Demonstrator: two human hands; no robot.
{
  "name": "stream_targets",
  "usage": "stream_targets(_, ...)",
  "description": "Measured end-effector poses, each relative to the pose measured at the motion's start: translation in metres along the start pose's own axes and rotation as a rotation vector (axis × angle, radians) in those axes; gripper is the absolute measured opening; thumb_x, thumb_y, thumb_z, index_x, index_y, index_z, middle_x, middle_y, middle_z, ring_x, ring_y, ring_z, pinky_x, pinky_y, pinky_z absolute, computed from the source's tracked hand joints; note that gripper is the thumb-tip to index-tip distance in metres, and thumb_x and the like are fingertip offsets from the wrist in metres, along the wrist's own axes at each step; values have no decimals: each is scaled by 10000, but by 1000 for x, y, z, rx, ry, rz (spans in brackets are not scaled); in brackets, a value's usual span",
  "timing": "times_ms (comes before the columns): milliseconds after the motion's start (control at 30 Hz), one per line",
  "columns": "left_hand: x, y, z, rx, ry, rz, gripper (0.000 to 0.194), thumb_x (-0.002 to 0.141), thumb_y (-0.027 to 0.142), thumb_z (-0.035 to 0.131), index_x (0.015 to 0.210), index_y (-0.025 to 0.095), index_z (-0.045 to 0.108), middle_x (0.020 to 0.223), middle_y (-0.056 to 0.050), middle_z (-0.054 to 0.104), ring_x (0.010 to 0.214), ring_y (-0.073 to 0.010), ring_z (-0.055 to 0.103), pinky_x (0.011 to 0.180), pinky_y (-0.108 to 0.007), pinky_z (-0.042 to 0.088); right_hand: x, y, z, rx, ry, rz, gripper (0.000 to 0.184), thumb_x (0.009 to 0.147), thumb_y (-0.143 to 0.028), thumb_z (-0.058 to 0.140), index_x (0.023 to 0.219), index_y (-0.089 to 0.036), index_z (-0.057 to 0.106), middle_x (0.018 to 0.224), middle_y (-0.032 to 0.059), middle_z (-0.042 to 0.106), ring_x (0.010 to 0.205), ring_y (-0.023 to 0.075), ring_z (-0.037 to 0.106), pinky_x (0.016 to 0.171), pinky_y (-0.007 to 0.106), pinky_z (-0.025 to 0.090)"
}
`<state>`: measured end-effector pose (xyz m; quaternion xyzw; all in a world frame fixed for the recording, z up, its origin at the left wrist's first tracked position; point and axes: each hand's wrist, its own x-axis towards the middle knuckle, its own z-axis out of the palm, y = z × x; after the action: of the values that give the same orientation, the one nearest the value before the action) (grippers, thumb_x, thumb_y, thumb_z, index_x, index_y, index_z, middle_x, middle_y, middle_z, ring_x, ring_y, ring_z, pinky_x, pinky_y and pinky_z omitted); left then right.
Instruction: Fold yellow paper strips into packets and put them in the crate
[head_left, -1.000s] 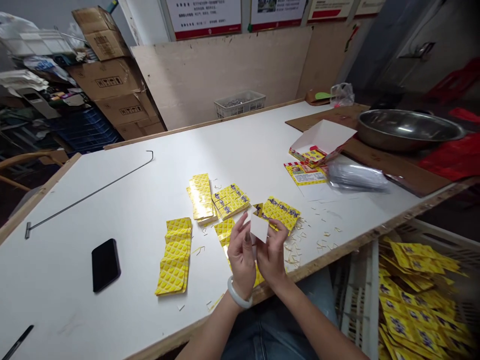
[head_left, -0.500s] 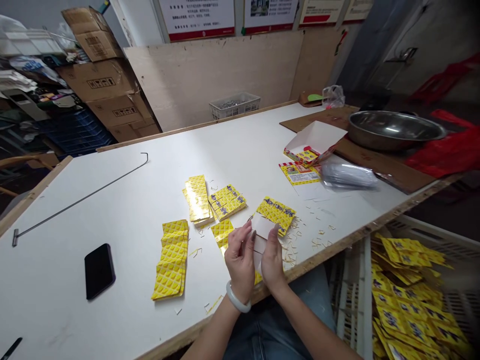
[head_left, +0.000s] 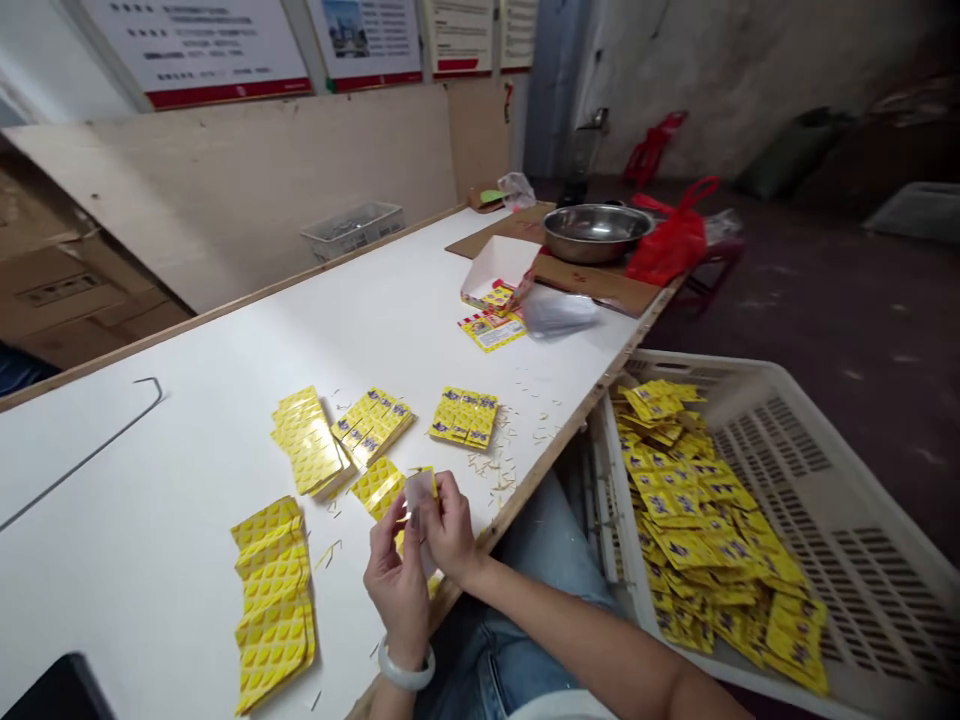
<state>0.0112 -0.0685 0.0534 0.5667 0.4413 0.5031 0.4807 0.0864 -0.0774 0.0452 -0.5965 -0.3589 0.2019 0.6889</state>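
Observation:
Close to the table's front edge, my left hand (head_left: pixel 397 585) and my right hand (head_left: pixel 450 525) are closed together on one small folded card (head_left: pixel 421 488). Its white side faces me and a yellow edge shows; fingers cover much of it. Just behind my hands lies a flat yellow printed sheet (head_left: pixel 377 487). A stack of yellow cards with blue figures (head_left: pixel 373 425) stands beyond it, a glossy yellow stack (head_left: pixel 306 440) to its left. Another set of figured cards (head_left: pixel 463 417) is to the right. Folded yellow sheets (head_left: pixel 275 600) lie left of my left hand.
Paper scraps (head_left: pixel 499 455) litter the tabletop. Further back are an open box (head_left: pixel 499 270), clear plastic sleeves (head_left: pixel 559 312), a metal basin (head_left: pixel 598 235) and a red bag (head_left: pixel 675 235). A white crate (head_left: pixel 757 370) of yellow cards stands right, a phone (head_left: pixel 56 690) lower left.
The view has swung right, bringing more of the crate into sight. My hands have drawn closer together, and the card between them, earlier spread with its white side showing, is now mostly covered.

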Motion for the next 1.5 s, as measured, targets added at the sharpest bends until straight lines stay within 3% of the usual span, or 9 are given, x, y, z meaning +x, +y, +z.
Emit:
stream_targets(100,3,-4,-7,163,-41,67,470,822,508,541,1167,188,553,1176,-95,585,1037,-220,562,852,-321,454,-7,-3,-2,-31,-41,-26,205,904,-391,431,808,-210,428,609,-36,482,498,99,448,468,202,325)
stream_targets(200,5,2,-13,298,-111,120,403,849,535,466,1005,179,573,947,-59,622,863,-201,581,742,-307,453,-12,-16,-6,-78,-67,-49,212,910,-390,405,800,-210,423,591,-36,476,486,98,454,467,198,305)
stream_targets(300,0,13,-17,435,-109,212,286,865,473,463,876,203,557,798,-25,585,707,-178,545,618,-291,421,-17,-27,-8,-194,-62,-60,209,931,-366,342,817,-210,421,607,-21,510,502,110,493,473,202,296)
stream_targets(467,-10,23,-19,421,-105,358,204,909,358,404,792,219,497,655,9,515,564,-146,489,511,-266,381,-28,-25,-10,-427,-109,-188,253,934,-378,280,854,-199,441,566,5,541,473,151,518,454,239,246)
stream_targets(667,2,19,-6,582,-222,560,241,920,325,403,727,200,474,555,27,488,479,-119,467,476,-236,348,-28,-18,-17,-307,7,-35,274,953,-396,253,865,-201,424,632,32,581,555,177,578,482,240,328)
stream_targets(1000,10,20,20,618,-135,523,266,955,350,329,771,207,458,594,8,548,513,-123,515,498,-239,325,-2,-10,-30,-157,44,-88,236,905,-434,403,857,-208,447,630,10,580,558,166,556,511,249,393)
stream_targets(1233,16,16,24,673,-267,570,296,946,348,360,723,201,488,611,-6,560,529,-131,505,504,-256,320,0,2,-25,-158,126,-47,283,906,-462,395,832,-198,467,657,11,565,592,153,538,552,255,411)
stream_targets(1367,44,11,10,698,-361,588,291,950,336,352,773,197,537,649,-11,575,591,-139,529,548,-255,376,13,14,-30,-171,114,-10,300,892,-487,415,822,-199,454,594,-18,529,512,134,493,481,236,365)
stream_targets(1500,88,-8,-34,721,-353,551,231,920,372,434,966,192,572,904,-63,604,880,-188,562,781,-322,451,34,32,-46,-181,39,10,317,873,-503,457,793,-197,444,568,-40,472,487,112,421,463,228,322)
